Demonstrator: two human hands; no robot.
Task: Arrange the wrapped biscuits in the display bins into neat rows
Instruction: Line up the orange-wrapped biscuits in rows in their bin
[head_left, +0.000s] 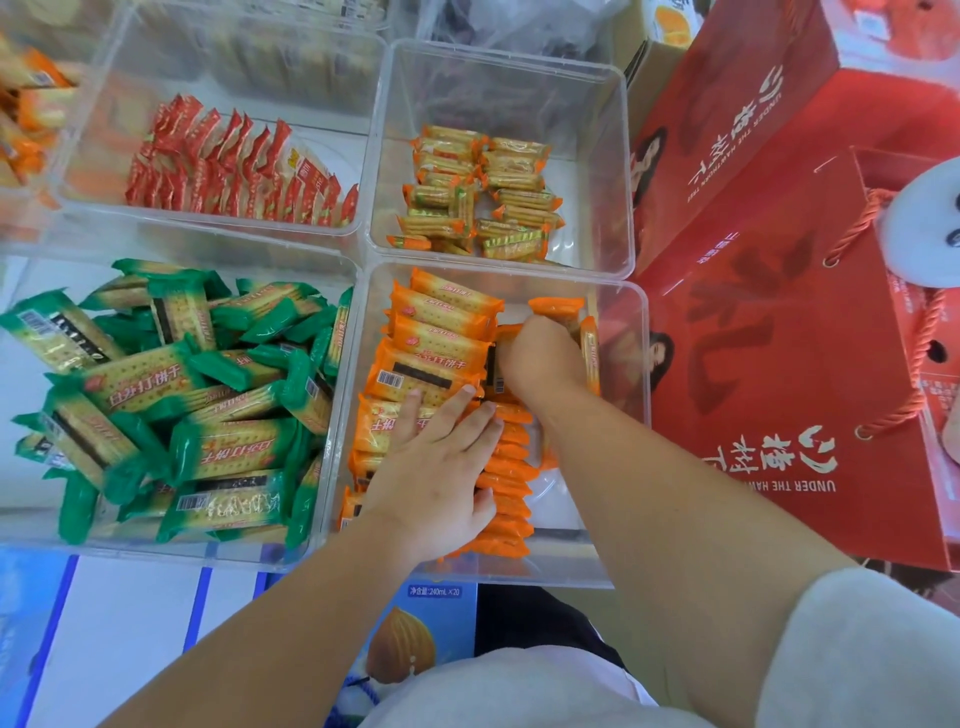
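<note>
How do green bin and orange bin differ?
In the green bin the green packs lie jumbled; in the orange bin the orange packs mostly form rows. No hand is in the green bin; the left hand presses and the right hand grips orange packs in the orange bin. Both bins are clear plastic.

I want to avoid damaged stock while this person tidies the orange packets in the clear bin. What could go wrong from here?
The left hand presses flat on the orange-wrapped rectangular biscuit packets; hard pressure might crack biscuits. The row standing on edge has bare floor of the clear plastic bin beside it, so it may topple sideways. The right hand, gripping packets, could knock it.
</note>
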